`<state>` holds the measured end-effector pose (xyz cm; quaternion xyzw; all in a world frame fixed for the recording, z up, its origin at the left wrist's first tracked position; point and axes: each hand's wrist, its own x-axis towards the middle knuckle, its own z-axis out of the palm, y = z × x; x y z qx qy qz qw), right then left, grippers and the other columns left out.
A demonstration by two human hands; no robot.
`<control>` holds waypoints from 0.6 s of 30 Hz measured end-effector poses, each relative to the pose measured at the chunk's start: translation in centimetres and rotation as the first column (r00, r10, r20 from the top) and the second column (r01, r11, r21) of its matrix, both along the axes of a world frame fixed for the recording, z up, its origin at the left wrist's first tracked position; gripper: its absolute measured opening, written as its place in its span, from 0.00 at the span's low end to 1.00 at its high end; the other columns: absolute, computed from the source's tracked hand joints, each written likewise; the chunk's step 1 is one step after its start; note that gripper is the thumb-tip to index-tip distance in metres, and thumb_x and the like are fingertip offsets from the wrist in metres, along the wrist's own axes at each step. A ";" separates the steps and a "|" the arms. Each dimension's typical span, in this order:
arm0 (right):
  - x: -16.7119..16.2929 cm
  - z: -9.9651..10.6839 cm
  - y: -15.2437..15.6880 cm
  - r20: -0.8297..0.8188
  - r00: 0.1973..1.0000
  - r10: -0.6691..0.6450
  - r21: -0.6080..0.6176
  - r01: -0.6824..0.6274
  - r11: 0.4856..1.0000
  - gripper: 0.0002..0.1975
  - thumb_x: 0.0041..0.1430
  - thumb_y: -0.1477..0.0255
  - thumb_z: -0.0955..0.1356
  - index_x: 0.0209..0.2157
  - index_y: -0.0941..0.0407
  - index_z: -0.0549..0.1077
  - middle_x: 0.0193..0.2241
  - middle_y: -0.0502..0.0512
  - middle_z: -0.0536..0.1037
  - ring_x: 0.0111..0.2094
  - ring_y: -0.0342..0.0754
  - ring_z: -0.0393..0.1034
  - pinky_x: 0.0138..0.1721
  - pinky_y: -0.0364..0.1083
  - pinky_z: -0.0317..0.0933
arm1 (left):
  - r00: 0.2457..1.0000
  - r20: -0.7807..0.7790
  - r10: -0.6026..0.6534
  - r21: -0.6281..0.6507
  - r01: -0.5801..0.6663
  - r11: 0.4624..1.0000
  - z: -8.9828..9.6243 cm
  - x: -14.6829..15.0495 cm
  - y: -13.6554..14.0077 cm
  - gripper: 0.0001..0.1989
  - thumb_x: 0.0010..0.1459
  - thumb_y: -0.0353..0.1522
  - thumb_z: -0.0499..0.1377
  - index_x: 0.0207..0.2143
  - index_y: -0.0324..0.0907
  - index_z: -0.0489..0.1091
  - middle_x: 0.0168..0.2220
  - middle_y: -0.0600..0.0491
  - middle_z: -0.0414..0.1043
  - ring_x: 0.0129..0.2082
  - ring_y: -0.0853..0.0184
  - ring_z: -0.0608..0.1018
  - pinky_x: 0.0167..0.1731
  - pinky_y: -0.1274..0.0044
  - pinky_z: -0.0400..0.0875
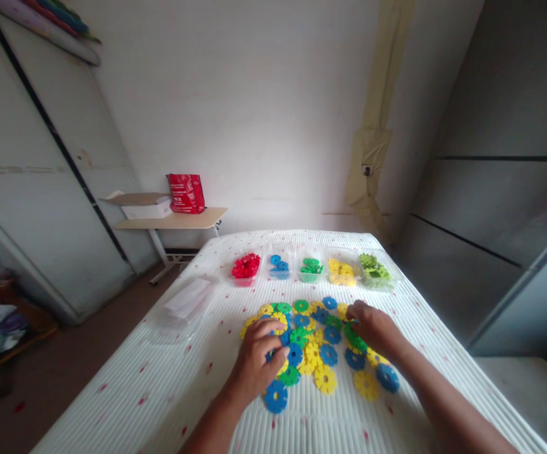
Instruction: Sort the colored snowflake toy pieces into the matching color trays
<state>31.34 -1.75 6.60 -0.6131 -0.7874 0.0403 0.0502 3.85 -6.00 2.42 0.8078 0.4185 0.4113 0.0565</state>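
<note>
A loose heap of notched plastic discs (311, 353) in yellow, blue and green lies near the middle of the padded table. My left hand (258, 354) rests on the left side of this heap, its fingers spread and curved over yellow and blue discs. At the heap's right side is my right hand (373, 325), fingers drawn together and pointing left. A yellow disc (342, 310) lies beside its fingertips and a green disc (356, 339) just below them. What the right fingers grip, if anything, is hidden.
Behind the heap stand clear tubs with red pieces (245, 266), blue discs (279, 267), green discs (311, 268), yellow discs (342, 272) and light green pieces (375, 268). A clear plastic bag (183, 309) lies left. A side table (197, 219) bears a red bag (186, 193).
</note>
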 end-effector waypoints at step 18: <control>-7.6 -1.5 -4.0 -0.218 0.736 0.640 -0.018 -0.659 0.752 0.28 0.56 0.54 0.61 0.56 0.49 0.62 0.58 0.55 0.63 0.59 0.58 0.52 0.57 0.60 0.43 | 0.939 -0.239 0.248 -0.250 -0.307 0.918 -1.5 -3.3 1.6 0.25 0.47 0.22 0.52 0.48 0.47 0.70 0.53 0.52 0.66 0.53 0.62 0.66 0.55 0.65 0.58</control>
